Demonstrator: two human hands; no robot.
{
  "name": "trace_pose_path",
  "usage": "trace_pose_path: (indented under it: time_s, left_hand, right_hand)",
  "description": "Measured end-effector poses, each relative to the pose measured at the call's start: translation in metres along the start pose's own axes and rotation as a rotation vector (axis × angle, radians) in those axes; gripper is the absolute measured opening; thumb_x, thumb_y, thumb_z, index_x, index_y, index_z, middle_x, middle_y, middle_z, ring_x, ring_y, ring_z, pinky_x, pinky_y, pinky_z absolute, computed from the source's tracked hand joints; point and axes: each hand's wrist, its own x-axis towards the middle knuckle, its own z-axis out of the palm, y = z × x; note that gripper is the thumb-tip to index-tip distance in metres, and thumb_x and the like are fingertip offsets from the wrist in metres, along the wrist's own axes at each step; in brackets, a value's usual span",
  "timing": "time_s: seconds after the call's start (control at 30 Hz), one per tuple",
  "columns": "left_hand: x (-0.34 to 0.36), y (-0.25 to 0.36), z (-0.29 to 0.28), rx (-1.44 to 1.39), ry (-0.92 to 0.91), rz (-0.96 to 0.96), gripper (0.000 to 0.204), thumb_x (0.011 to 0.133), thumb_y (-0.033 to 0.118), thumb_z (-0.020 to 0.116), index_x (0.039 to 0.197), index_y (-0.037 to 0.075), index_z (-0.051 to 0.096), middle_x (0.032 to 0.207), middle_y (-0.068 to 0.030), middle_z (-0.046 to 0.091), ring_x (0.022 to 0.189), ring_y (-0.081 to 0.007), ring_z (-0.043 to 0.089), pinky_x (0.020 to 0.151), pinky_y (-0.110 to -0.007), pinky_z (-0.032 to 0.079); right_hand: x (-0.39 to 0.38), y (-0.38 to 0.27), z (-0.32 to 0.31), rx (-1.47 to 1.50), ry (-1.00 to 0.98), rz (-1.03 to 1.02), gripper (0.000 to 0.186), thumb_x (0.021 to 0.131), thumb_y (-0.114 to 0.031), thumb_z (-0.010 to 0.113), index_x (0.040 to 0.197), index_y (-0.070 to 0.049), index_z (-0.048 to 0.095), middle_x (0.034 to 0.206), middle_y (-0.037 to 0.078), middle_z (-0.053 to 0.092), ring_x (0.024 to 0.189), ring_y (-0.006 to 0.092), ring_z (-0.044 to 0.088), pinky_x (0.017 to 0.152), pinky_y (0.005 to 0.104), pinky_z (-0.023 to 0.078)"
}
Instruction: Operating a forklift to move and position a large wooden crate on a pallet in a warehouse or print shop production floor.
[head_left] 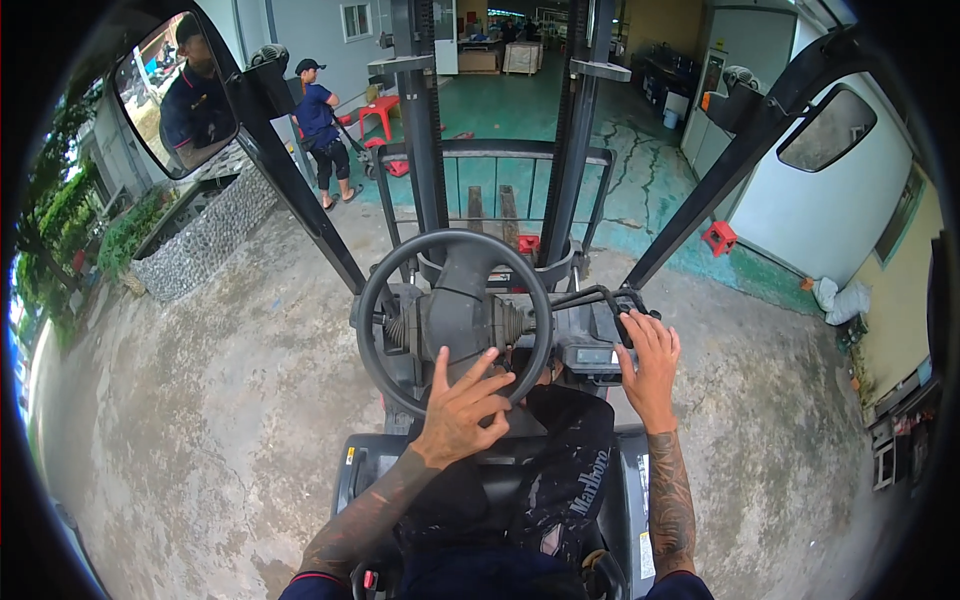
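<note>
On forklift seat, L grip (462,405) flat on steering wheel (455,318), R grip (648,362) on levers (622,300)

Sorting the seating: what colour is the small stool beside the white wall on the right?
Red, seen in the head view: the small stool stands on the floor.

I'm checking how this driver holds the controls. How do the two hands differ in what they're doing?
The left hand lies open, fingers spread, on the lower rim of the steering wheel; the right hand curls over the black levers to the wheel's right. The left sits nearer the body, the right farther forward. Both are bare.
</note>
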Motion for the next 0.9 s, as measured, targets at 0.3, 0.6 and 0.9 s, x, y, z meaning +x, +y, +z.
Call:
trace_pose_path:
  time_s: [0.3, 0.6, 0.9]
  left_hand:
    - [0.206, -0.291, -0.032, 0.161, 0.395, -0.302, 0.031, 0.091, 0.011, 0.067, 0.116, 0.012, 0.085, 0.152, -0.0105, 0.074, 0.155, -0.0387, 0.056, 0.122, -0.068, 0.039]
    - [0.346, -0.249, 0.179, -0.192, 0.418, 0.075, 0.012, 0.081, 0.006, 0.078, 0.092, 0.009, 0.081, 0.120, -0.0071, 0.082, 0.119, -0.0255, 0.078, 0.127, -0.061, 0.045]
    - [0.361, -0.292, 0.181, -0.128, 0.445, 0.024, 0.007, 0.082, 0.007, 0.079, 0.090, 0.008, 0.077, 0.106, -0.0042, 0.078, 0.110, -0.0242, 0.078, 0.129, -0.058, 0.043]
  right_hand:
    - [0.151, 0.058, 0.131, 0.020, 0.012, -0.050, 0.056, 0.101, -0.021, 0.078, 0.156, -0.018, 0.066, 0.160, 0.003, 0.063, 0.151, 0.0304, 0.052, 0.131, 0.0621, 0.026]
    - [0.242, 0.107, 0.206, -0.046, 0.076, -0.031, 0.053, 0.099, -0.016, 0.078, 0.151, -0.017, 0.067, 0.157, 0.003, 0.065, 0.149, 0.0319, 0.053, 0.131, 0.0637, 0.026]
    - [0.247, 0.102, 0.225, 0.001, -0.039, -0.030, 0.059, 0.098, -0.015, 0.078, 0.155, -0.014, 0.064, 0.158, 0.008, 0.064, 0.150, 0.0339, 0.052, 0.132, 0.0625, 0.025]
